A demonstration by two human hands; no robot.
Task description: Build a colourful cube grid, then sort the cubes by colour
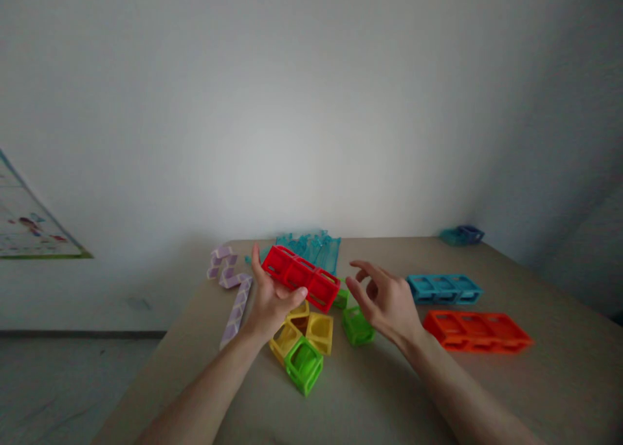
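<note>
My left hand (272, 302) grips a bar of joined red hollow cubes (302, 277), tilted down to the right above the table. My right hand (387, 299) hovers just right of the bar's end, apart from it, fingers loosely curled and spread with nothing seen in them. Below the red bar lie several yellow hollow cubes (320, 331), with a green hollow cube (304, 364) in front of them. Another green cube (357, 326) sits under my right hand, and a further green piece (341, 298) shows partly behind the bar.
On the right lie a blue bar of cubes (445, 289) and an orange-red bar (477, 331). A purple snake puzzle (237, 309) lies along the left edge. A clear teal plastic bag (324, 250) rests at the back, and dark blue pieces (470, 234) at the far right corner.
</note>
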